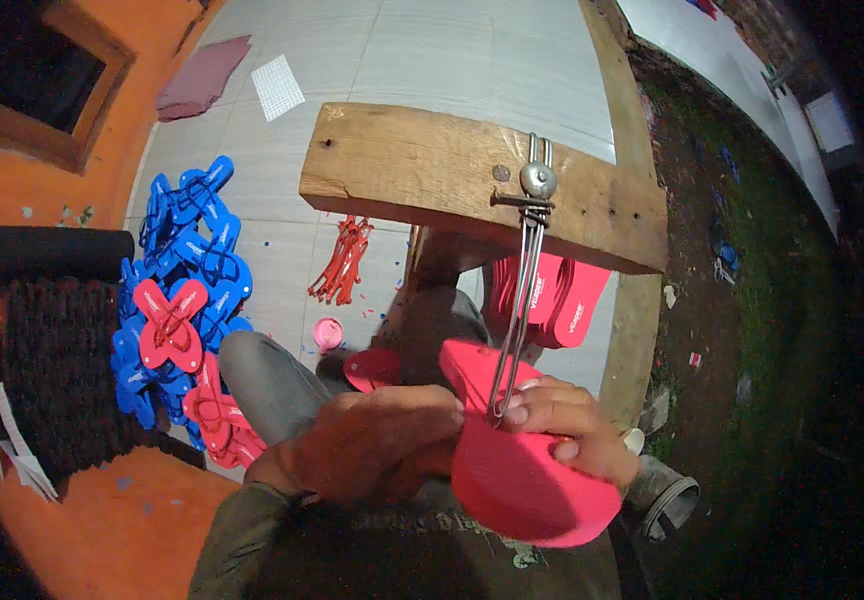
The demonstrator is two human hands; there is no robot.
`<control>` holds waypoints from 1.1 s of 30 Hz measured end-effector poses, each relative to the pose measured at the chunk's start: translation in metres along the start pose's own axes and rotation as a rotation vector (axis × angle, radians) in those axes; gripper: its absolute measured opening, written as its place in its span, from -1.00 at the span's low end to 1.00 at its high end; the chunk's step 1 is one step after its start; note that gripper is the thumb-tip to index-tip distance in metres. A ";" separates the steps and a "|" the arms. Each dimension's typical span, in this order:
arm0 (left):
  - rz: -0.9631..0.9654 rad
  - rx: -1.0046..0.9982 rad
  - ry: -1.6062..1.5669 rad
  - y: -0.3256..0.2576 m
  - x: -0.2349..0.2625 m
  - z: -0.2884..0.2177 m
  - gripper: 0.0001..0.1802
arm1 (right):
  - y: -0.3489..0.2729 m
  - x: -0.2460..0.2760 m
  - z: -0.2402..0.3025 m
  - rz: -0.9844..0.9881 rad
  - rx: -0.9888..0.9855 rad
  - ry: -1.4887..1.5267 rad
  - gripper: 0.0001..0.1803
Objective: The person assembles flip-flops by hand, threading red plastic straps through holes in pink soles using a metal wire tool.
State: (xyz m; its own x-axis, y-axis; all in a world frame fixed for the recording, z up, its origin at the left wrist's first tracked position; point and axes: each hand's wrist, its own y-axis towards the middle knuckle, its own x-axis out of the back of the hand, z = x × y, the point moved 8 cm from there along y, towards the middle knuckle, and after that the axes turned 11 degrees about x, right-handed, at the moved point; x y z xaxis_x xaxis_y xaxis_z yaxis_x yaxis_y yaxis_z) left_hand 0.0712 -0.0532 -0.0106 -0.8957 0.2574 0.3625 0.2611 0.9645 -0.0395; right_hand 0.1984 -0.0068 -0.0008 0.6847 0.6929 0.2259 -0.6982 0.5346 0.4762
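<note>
A red flip-flop sole (537, 495) is tilted in front of my body. My right hand (572, 430) is closed around its right edge, thumb and fingers beside the looped end of a long metal wire tool (524, 300). That end meets the sole's upper face; whether it passes through is hidden. The tool runs down from a bolt and washer on a wooden beam (402, 160). My left hand (382, 435) is closed at the sole's left edge, its fingertips mostly hidden. Beyond my left hand lies another red sole (372, 369), partly covered.
Blue flip-flops (192, 250) lie heaped at the left, with red pairs (170, 330) on and beside them. A bundle of red straps (342, 265) and a small pink container (328, 333) sit on the tiles. More red soles (572, 310) stand beneath the beam. A dark roll (42, 265) rests by the orange wall.
</note>
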 end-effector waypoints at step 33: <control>-0.257 0.356 0.006 -0.040 -0.024 0.142 -0.56 | 0.040 0.028 -0.022 -0.714 0.212 -0.403 -0.61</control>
State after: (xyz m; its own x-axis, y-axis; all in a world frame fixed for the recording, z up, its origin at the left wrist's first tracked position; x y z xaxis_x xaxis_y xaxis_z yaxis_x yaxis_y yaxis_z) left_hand 0.0314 -0.0900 -0.1502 -0.9129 0.0069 0.4082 -0.1113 0.9578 -0.2650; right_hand 0.1849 0.0451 0.0058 0.9968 -0.0232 0.0767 -0.0434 0.6483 0.7602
